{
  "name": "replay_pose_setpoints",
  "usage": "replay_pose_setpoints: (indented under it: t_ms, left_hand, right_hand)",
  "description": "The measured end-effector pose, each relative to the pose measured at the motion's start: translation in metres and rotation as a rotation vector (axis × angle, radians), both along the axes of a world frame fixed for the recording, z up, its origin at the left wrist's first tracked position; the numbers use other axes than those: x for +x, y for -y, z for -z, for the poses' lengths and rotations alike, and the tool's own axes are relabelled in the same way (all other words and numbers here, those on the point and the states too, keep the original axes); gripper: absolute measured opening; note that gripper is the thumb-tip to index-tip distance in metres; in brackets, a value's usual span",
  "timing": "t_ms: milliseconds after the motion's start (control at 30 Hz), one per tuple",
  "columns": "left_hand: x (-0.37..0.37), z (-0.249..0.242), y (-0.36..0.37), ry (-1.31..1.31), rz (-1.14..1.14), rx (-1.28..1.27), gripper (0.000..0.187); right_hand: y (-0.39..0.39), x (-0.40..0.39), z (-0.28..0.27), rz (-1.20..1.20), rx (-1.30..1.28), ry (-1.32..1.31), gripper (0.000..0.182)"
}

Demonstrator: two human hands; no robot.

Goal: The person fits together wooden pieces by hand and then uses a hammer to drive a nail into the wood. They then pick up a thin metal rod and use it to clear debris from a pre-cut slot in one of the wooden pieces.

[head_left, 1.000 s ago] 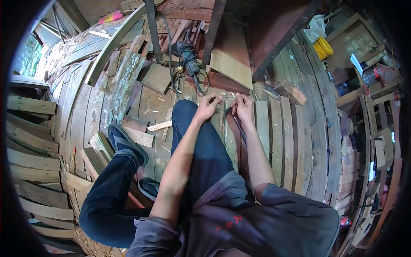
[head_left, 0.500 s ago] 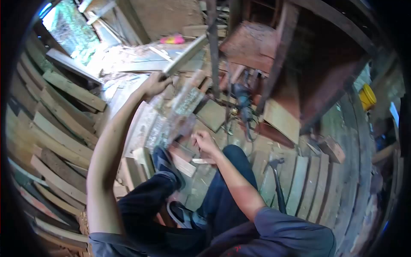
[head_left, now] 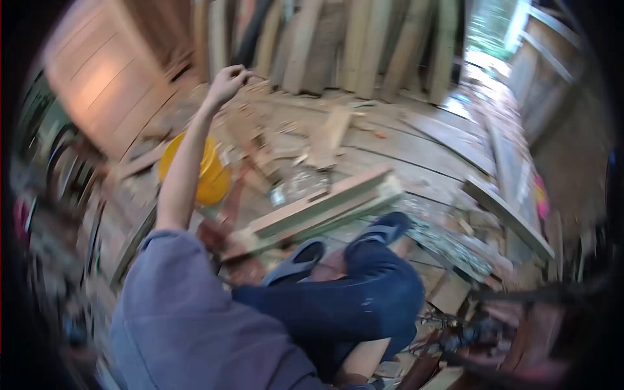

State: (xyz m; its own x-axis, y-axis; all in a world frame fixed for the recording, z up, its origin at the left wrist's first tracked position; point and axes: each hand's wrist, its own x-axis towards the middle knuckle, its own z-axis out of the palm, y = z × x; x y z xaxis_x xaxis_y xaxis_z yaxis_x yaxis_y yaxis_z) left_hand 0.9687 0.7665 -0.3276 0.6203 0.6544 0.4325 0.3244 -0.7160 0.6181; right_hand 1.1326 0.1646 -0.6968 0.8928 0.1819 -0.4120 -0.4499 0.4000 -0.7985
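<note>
My left hand (head_left: 227,84) is stretched far out at the upper left, above the littered floorboards and in front of a row of upright boards (head_left: 305,49). Its fingers are curled together, and anything between them is too small or blurred to make out. Only a bit of my right forearm (head_left: 365,361) shows at the bottom, beside my bent knee; the hand itself is hidden. Nearest my feet lies a squared wooden beam (head_left: 318,203). A yellow bucket (head_left: 211,172) stands beside my left forearm.
A wooden panelled piece (head_left: 107,71) leans at the upper left. Offcuts, a flat board (head_left: 330,133) and shavings litter the floor. Another plank (head_left: 510,218) lies to the right, near a silvery crumpled strip (head_left: 448,247). Bright daylight comes through an opening (head_left: 491,29) at the upper right.
The view has swung left, bringing the bucket and upright boards closer to the middle. My left arm now reaches out to the left. My right hand has dropped out of sight.
</note>
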Motion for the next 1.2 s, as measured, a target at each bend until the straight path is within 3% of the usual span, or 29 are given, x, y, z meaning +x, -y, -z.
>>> replay_pose_setpoints:
  t_ms: [67,200,300,400,500,633,733,767,900,1033,1067,1100,1133,1200]
  left_hand:
    - [-0.073,0.028,-0.032,-0.012,-0.186,-0.058,0.028]
    - [-0.161,0.064,-0.058,-0.255,-0.350,-0.168,0.034]
    - [-0.200,0.093,-0.089,-0.455,-0.584,-0.102,0.045]
    - [-0.227,0.113,-0.112,-0.411,-0.727,-0.153,0.049]
    - [-0.227,0.102,-0.097,-0.696,-0.782,-0.353,0.058]
    - [-0.227,0.123,-0.125,-0.854,-0.702,-0.254,0.069]
    - [-0.215,0.144,-0.122,-0.910,-0.535,-0.428,0.073]
    - [-0.206,0.132,-0.090,-0.983,-0.477,-0.439,0.075]
    - [-0.192,0.157,-0.080,-1.198,-0.376,-0.336,0.070]
    - [-0.169,0.164,-0.093,-1.422,-0.159,0.074,0.065]
    - [-0.150,0.148,-0.089,-1.437,-0.136,0.010,0.061]
    - [-0.129,0.116,-0.063,-1.266,-0.040,-0.072,0.062]
    - [-0.115,0.114,-0.072,-1.116,0.037,-0.124,0.062]
    - [-0.071,0.063,-0.038,-0.996,0.278,-0.069,0.052]
  right_hand:
    - [-0.003,-0.008,-0.006,-0.021,-0.045,-0.007,0.014]
    - [-0.007,-0.025,-0.012,-0.008,-0.095,-0.019,0.015]
    - [-0.010,-0.031,-0.014,-0.006,-0.110,-0.019,0.015]
    - [-0.013,-0.032,-0.017,-0.001,-0.127,-0.013,0.015]
    - [-0.014,-0.029,-0.021,0.020,-0.155,0.000,0.015]
    - [-0.015,-0.026,-0.026,0.043,-0.195,0.018,0.015]
    - [-0.013,-0.028,-0.028,0.062,-0.240,0.027,0.016]
    - [-0.012,-0.028,-0.029,0.071,-0.258,0.030,0.016]
    - [-0.013,-0.025,-0.031,0.097,-0.314,0.046,0.016]
    - [-0.018,-0.015,-0.036,0.119,-0.406,0.062,0.017]
    - [-0.024,-0.016,-0.040,0.144,-0.452,0.064,0.017]
    - [0.000,-0.001,-0.010,-0.095,-0.399,0.111,0.022]
    - [-0.007,-0.010,-0.033,-0.077,-0.455,0.148,0.023]
    - [-0.003,0.000,-0.009,0.009,-0.540,0.088,0.020]
